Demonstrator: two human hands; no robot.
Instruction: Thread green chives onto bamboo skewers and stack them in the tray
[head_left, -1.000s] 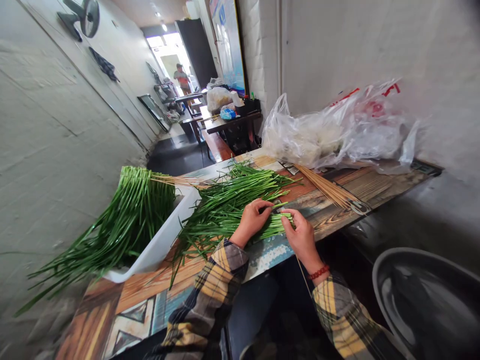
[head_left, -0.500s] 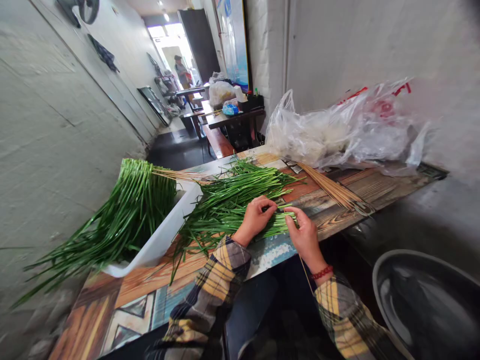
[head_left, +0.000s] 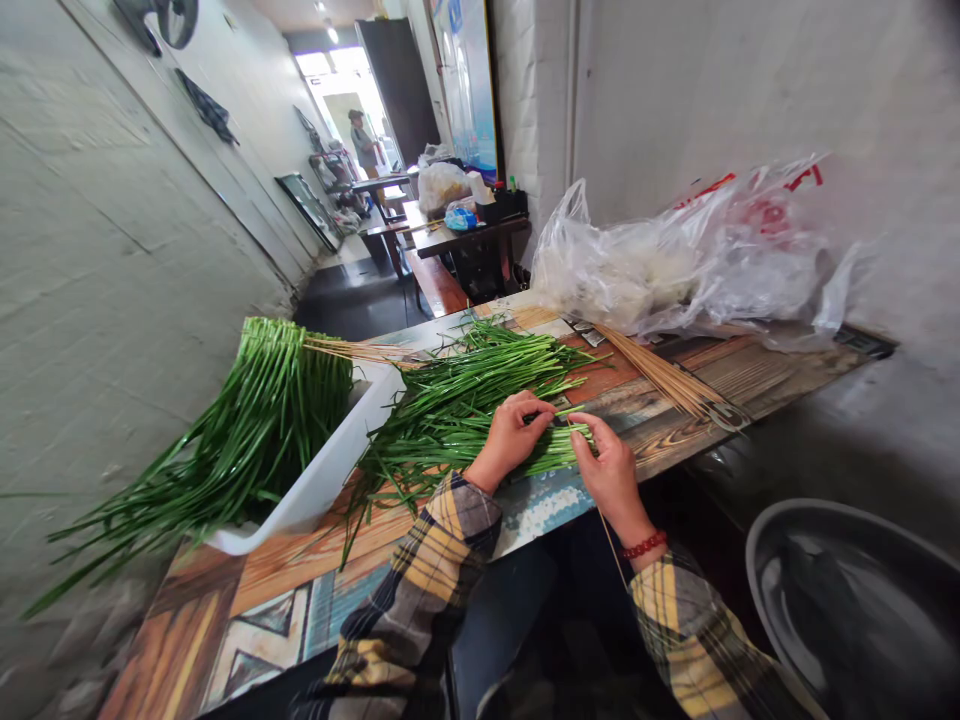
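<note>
My left hand [head_left: 511, 440] pinches a garlic chive stalk [head_left: 570, 409] between thumb and fingertips, above the loose garlic chives [head_left: 480, 380] spread over the table. Close by on the right, my right hand [head_left: 609, 478] is closed on a thin bamboo skewer [head_left: 613, 548]. The skewer slants down under the palm past the wrist, and its tip is near the stalk; whether it pierces the stalk I cannot tell. To the left, a thick row of skewered chives [head_left: 296, 400] lies in a white tray [head_left: 319, 485], leaves hanging over its side.
A bundle of bamboo skewers [head_left: 660, 378] lies at the right of the wood-patterned table [head_left: 292, 570]. Behind it sit clear plastic bags [head_left: 675, 265] against the wall. A large grey basin [head_left: 847, 600] stands low at right. Far off, a person [head_left: 363, 145] stands near the doorway.
Both hands stay almost in place, with only slight finger movement at the stalk. The distant person near the doorway has shifted posture slightly.
</note>
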